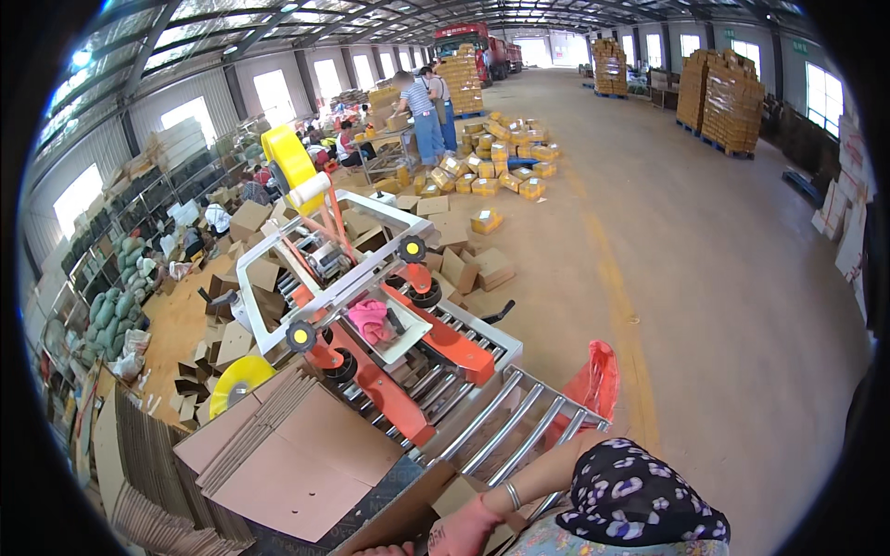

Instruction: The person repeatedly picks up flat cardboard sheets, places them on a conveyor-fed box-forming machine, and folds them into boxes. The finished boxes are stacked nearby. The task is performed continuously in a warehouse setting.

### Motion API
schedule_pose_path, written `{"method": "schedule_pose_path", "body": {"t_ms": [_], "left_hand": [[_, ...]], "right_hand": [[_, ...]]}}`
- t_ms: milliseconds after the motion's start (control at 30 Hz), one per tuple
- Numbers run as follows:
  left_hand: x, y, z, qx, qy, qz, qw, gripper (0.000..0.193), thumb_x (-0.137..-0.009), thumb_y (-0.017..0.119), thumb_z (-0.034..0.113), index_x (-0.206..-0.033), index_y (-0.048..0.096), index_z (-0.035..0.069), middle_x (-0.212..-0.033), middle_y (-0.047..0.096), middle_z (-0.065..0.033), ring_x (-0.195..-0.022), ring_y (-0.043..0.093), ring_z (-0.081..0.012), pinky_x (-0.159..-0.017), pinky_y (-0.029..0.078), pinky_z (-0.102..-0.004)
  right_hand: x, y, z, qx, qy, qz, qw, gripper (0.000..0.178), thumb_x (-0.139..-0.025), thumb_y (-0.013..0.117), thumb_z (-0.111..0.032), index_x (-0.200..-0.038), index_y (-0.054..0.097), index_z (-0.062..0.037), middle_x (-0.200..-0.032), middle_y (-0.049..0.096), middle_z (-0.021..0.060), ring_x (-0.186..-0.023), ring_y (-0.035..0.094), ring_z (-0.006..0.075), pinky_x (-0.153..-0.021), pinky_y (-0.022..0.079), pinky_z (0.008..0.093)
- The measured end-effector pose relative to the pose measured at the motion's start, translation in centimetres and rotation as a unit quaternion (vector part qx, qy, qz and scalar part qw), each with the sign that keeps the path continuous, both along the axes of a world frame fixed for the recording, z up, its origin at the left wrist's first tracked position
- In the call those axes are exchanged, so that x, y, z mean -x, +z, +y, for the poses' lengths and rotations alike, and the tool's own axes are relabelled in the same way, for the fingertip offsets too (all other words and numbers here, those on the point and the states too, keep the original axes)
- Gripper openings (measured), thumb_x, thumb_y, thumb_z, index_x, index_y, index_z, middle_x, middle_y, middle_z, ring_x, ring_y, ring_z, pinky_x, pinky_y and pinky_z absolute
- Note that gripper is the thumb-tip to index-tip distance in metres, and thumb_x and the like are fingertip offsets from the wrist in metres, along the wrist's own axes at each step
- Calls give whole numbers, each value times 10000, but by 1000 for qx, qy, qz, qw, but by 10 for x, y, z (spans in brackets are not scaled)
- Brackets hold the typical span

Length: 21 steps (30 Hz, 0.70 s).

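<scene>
At the lower edge, my right hand point(463, 530) is in a pink glove and rests against an open brown cardboard box point(408, 512). Its fingers run out of the picture, so its grip is hidden. Only a sliver of my left hand point(387, 550) shows by the same box, cut off by the lower edge. The box sits at the near end of a roller conveyor point(505, 417). Beyond the rollers stands a carton-sealing machine with a white frame point(371, 264), orange side guides point(443, 345) and a yellow tape roll point(289, 159). A pink cloth point(371, 320) lies in its tray.
Flat cardboard sheets point(301, 454) are stacked at my left, with another yellow tape roll point(239, 385) behind them. A red bag point(593, 382) hangs beside the conveyor. Ahead lie loose cartons point(459, 269) and a pile of taped boxes point(496, 167); people point(426, 116) stand there.
</scene>
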<state>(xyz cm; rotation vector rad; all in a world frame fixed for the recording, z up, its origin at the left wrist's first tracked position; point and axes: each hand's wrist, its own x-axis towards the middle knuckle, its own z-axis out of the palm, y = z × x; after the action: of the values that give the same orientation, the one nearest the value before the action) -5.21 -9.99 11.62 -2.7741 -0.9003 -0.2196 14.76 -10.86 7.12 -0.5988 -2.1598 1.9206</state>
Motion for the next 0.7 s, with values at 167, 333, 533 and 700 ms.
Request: {"method": "schedule_pose_path", "body": {"t_ms": [167,333,533,700], "left_hand": [[35,5,-16,264,-104,-77,956,259,-904,586,285,-1024,623,58,-1024,588,-158,-911,591,-328,-817,465,-456],[32,36,-44,244,-83,-117,959,380,-891,584,274,-1217,590,78,-1138,560,-176,-1017,572,-366,-898,461,-461],[25,-65,15,44,65,-230,970,581,-893,547,274,-1338,404,-71,-1326,417,-334,-1201,412,-537,-1023,329,-621],[-129,-41,94,634,103,-180,745,748,-887,643,342,-1467,305,13,-1315,560,-161,-1166,564,-238,-987,440,-326]], "right_hand": [[3,-1,-19,-329,-101,0,939,254,-911,550,-295,-978,674,-83,-936,683,118,-938,640,287,-814,488,388],[-37,-39,-24,-491,-486,94,717,387,-819,676,-243,-1141,629,-34,-1203,618,155,-1137,594,266,-942,462,408],[-90,-55,-118,-456,-403,-122,784,345,-874,633,-234,-1165,613,-48,-1359,513,159,-1306,446,322,-1069,334,500],[-127,-95,-165,-440,-655,-68,610,275,-868,588,-192,-1097,603,-40,-1195,552,172,-1162,502,361,-1061,313,543]]}}
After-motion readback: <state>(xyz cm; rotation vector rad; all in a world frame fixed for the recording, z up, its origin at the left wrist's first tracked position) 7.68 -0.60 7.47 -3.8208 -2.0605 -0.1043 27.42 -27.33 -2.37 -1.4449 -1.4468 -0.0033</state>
